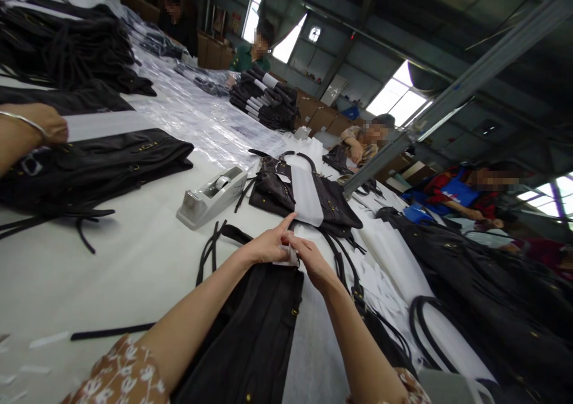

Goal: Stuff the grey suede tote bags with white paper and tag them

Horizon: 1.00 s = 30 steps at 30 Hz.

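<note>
A white table (134, 267) spreads beneath everything, and on it, directly in front of the person, a long dark bag (264, 320) lies between the forearms. Just beyond its far end rests a smaller white-banded bag (333, 200), with a grey tape dispenser (210, 198) to its left. The left hand (268, 244) and right hand (314, 261) meet at that far end, left index finger extended; whether either clamps the small white piece (286, 259) there, I cannot tell.
</note>
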{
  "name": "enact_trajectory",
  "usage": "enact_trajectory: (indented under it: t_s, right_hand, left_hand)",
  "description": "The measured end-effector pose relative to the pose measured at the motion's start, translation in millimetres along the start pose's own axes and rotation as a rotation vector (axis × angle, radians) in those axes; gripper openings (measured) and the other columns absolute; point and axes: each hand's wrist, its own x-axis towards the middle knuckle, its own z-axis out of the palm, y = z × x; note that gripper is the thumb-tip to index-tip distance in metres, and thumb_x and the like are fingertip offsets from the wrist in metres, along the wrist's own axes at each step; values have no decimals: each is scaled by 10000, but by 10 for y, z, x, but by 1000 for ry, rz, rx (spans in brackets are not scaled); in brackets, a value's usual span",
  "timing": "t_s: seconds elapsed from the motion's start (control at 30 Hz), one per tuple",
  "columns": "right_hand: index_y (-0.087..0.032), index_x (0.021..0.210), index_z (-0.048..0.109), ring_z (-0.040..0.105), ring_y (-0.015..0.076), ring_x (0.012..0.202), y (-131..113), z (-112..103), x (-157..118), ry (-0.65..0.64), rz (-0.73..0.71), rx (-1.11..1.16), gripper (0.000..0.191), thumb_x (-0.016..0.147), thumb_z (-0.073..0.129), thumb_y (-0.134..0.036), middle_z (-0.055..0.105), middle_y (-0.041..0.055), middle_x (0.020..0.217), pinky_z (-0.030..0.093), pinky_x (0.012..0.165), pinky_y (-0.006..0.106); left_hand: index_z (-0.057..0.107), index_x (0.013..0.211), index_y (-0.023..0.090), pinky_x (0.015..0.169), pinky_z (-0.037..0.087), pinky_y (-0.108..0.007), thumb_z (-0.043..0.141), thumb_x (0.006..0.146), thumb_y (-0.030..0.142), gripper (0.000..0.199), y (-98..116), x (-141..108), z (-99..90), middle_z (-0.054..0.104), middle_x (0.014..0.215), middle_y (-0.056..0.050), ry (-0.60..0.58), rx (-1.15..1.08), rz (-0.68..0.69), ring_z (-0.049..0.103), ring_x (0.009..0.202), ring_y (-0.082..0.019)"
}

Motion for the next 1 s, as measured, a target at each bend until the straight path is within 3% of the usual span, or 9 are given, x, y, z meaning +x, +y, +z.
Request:
enact_trajectory:
  t_s: [0.17,0.23,0.37,0.47,0.57,0.67,0.83,0.93,1.0]
  right_hand:
    - [-140,812,666,521,145,652,164,5,58,561,131,184,399,632,664,-497,632,28,738,372,575,237]
    - [-140,783,675,546,159,692,209,-39,5,647,134,149,375,630,664,-483,646,31,752,388,593,239]
    - [-139,776,717,594,203,736,253,-87,-226,444,124,-64,387,700,619,-506,681,42,737,431,651,277]
    - [-164,861,737,622,238,843,266,-80,-387,304,14,-273,376,762,568,-484,710,59,850,461,751,327]
    - [-189,1015,709,625,244,931,292,-88,-480,318,-76,-380,375,800,525,-435,701,73,995,471,838,367]
    - [-174,1055,685,637,246,932,337,-116,-554,376,-29,-362,401,813,488,-427,696,90,1011,491,848,387]
    - [-171,1167,612,645,233,913,330,-52,-779,405,21,-266,464,808,497,-442,690,83,997,502,850,379]
    - [-178,1246,546,642,224,849,262,94,-960,353,20,-188,499,816,497,-427,682,71,957,511,792,366]
    - [-184,1260,528,633,221,804,221,212,-1070,291,26,-156,503,819,500,-425,673,63,916,512,745,360]
  left_hand:
    - [353,1410,158,664,456,-227,606,574,65,878,148,-7,-122,645,1120,-104,40,144,-115,609,793,-150]
    - [450,1344,100,688,462,-248,616,575,91,787,226,-27,-227,650,1093,-137,71,207,-190,620,823,-180]
    - [539,1258,75,746,480,-289,613,589,149,677,435,-125,-423,666,1053,-134,82,245,-258,639,868,-217]
    - [548,1249,108,786,490,-304,636,605,207,657,637,-244,-526,646,1127,-126,100,228,-229,622,969,-236]
    - [564,1223,138,798,496,-306,646,632,245,606,849,-361,-603,642,1131,-107,62,224,-210,613,997,-228]
    - [594,1158,158,797,500,-309,634,668,264,503,1015,-448,-618,649,1090,-81,38,251,-167,616,974,-213]
    - [604,1048,160,823,489,-301,634,687,259,375,1088,-672,-296,648,1042,-71,54,259,-138,598,984,-203]
    - [562,1141,198,764,492,-275,624,724,276,429,1016,-928,-47,620,1140,-73,11,224,-181,619,882,-168]
    - [511,1242,234,700,494,-260,597,771,331,489,924,-1084,-10,581,1224,-84,-11,224,-226,623,792,-142]
